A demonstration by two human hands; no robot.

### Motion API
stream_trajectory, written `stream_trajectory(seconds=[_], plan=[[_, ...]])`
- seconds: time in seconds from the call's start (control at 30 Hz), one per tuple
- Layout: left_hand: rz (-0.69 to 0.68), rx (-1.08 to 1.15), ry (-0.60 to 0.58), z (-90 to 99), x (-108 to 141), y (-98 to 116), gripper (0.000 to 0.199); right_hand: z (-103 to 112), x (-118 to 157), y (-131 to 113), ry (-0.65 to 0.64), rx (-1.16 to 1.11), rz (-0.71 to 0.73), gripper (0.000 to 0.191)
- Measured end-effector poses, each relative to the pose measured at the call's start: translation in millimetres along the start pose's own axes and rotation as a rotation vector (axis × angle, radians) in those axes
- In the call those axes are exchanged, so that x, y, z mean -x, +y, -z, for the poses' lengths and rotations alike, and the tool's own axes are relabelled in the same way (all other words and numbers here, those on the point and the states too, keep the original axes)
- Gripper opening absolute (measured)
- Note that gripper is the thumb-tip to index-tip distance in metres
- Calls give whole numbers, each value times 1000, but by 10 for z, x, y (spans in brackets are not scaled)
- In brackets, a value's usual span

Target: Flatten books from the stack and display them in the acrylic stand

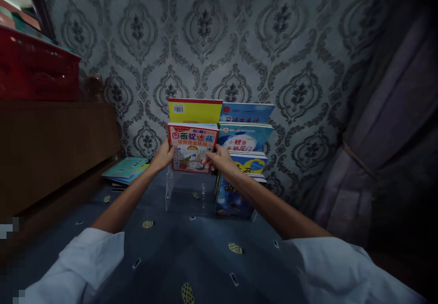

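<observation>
My left hand (pixel 164 154) grips the left edge of a red-bordered picture book (pixel 191 151), its thumb on the cover. On the book's right side my right hand (pixel 221 159) holds the edge, fingers partly over the front. The book stands upright in the left column of a clear tiered book rack (pixel 185 199). Directly behind it rises a yellow book (pixel 198 111) with a barcode. In the right column stand a light-blue book (pixel 248 112), a turquoise book (pixel 253 135), a blue and yellow book (pixel 255 163) and a dark-blue book (pixel 232 201), partly hidden by my right arm.
A pile of books (pixel 126 169) lies left of the rack on the dark-blue patterned cloth (pixel 164 254). Further left, a red basket (pixel 37 67) sits on a brown wooden ledge (pixel 58 149). Patterned wallpaper (pixel 205 35) is behind; a tied purple curtain (pixel 372 135) hangs at right.
</observation>
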State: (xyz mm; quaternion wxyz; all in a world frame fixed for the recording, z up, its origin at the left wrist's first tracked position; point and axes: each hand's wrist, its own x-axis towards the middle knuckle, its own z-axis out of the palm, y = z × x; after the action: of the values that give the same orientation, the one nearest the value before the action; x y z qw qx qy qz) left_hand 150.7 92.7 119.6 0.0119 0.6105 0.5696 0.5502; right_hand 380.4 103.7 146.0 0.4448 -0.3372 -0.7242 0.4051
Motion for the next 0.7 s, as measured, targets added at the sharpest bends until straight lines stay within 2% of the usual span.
stream_trajectory(seconds=[0.2,0.33,0.4,0.53,0.7], plan=[[23,57,2,-47,25,25,23,-6,20,1,-20,-84,-16,28],[24,126,14,-24,11,101,23,11,25,-5,-26,-89,-28,31],[22,161,40,6,-49,179,28,18,31,-12,-31,-91,-32,31],[83,363,195,27,-267,372,46,25,31,-14,-27,-100,-33,32],[141,648,207,-58,-502,504,33,11,-1,35,-16,-111,-29,33]])
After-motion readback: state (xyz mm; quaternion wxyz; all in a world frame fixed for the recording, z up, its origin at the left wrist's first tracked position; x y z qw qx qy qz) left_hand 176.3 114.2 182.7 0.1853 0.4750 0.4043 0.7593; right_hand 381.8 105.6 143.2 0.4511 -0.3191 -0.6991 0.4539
